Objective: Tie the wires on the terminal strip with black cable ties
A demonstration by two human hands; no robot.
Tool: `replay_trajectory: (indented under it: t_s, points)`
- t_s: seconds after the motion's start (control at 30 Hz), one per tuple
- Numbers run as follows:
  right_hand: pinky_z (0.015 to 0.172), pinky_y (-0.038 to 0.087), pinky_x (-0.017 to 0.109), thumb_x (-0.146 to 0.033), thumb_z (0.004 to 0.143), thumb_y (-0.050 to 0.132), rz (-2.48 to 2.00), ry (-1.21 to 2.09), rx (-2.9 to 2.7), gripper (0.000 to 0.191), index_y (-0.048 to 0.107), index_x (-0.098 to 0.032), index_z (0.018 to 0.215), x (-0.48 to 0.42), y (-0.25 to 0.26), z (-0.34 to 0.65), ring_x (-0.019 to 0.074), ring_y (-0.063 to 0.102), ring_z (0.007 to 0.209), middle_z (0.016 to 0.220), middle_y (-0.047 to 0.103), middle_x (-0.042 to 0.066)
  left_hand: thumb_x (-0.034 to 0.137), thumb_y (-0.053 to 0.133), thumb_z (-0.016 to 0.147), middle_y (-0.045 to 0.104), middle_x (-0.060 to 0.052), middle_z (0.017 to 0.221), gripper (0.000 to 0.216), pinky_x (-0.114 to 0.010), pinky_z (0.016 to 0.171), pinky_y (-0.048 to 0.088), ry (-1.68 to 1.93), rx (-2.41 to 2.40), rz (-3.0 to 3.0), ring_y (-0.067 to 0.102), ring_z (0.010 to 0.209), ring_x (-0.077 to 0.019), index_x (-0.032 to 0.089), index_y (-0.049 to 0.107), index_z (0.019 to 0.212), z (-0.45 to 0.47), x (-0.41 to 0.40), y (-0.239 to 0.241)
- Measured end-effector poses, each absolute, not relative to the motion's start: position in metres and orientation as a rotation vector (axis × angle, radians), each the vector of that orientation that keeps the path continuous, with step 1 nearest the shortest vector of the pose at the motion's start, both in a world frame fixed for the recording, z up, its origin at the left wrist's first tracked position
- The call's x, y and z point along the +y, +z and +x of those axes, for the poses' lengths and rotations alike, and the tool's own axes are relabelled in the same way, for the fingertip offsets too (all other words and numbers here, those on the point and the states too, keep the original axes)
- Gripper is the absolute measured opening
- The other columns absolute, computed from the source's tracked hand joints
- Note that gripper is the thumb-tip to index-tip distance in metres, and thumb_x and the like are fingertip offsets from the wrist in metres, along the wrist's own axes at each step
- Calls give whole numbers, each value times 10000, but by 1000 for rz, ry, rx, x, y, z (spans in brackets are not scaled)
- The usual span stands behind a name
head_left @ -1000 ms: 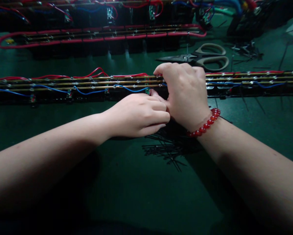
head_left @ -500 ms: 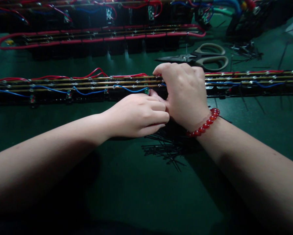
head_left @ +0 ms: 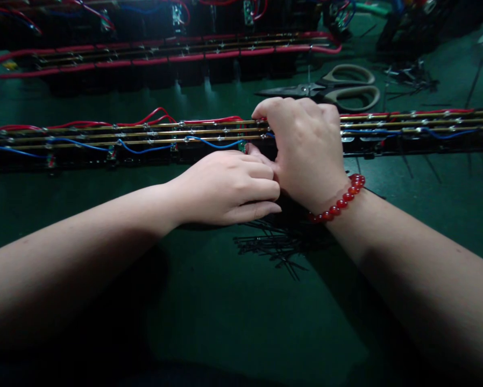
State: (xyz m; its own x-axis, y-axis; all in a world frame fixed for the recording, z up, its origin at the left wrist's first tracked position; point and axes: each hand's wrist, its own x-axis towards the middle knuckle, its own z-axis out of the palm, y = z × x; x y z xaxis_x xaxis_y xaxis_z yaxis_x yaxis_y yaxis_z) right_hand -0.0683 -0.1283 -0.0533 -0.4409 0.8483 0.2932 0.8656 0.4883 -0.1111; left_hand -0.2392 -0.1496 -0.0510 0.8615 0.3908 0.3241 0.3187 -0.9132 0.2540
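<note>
A long black strip (head_left: 209, 130) with brass rails, red wires along its far side and blue wires along its near side runs across the view. My right hand (head_left: 308, 145), with a red bead bracelet (head_left: 340, 204) at the wrist, is wrapped over the strip, its index finger on the far edge and its thumb on the near side. My left hand (head_left: 233, 188) is curled at the near edge, its fingers meeting my right thumb. What the left fingertips hold, if anything, is hidden. Thin black cable ties (head_left: 271, 247) lie in a pile just below the hands.
Scissors (head_left: 326, 88) lie just beyond the strip. Behind them is another strip with a thick red cable loop (head_left: 164, 59), and further wired units along the top. Small black offcuts (head_left: 414, 78) are scattered at the far right on the green table (head_left: 233, 312).
The view has shifted slightly. My left thumb has stretched out a little to the right. Both hands otherwise keep their places at the strip.
</note>
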Motion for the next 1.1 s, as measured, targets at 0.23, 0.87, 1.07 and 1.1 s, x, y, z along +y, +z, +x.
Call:
replay_trajectory:
  t_s: [0.23, 0.87, 1.07, 1.1]
  points:
    - [936, 423, 514, -432, 939, 523, -1488, -37, -2428, 346, 536, -227, 1218, -129, -51, -69, 321, 595, 1130, 1173, 661, 57, 369, 459, 1000, 714, -35, 925, 305, -345, 864, 531, 493, 563, 2833, 681, 919, -202, 208, 707, 923, -240, -149, -50]
    - [971, 423, 570, -449, 932, 464, -1566, -24, -2475, 400, 522, -247, 1273, -130, -45, -71, 364, 567, 1180, 1232, 639, 79, 331, 449, 957, 692, -19, 964, 253, -426, 942, 524, 397, 648, 2683, 673, 1020, -247, 260, 690, 934, -239, -149, -51]
    - [958, 444, 569, -429, 904, 513, -1544, -82, -2456, 413, 547, -219, 1258, -130, -48, -72, 360, 585, 1156, 1211, 647, 61, 324, 433, 964, 697, -29, 964, 264, -421, 915, 538, 370, 645, 2737, 674, 1022, -249, 258, 689, 947, -239, -149, -50]
    - [957, 444, 569, -432, 907, 509, -1547, -81, -2456, 412, 549, -218, 1257, -130, -48, -72, 360, 584, 1156, 1214, 647, 61, 321, 433, 964, 697, -30, 962, 265, -419, 908, 540, 378, 640, 2746, 675, 1018, -248, 257, 690, 947, -239, -149, -50]
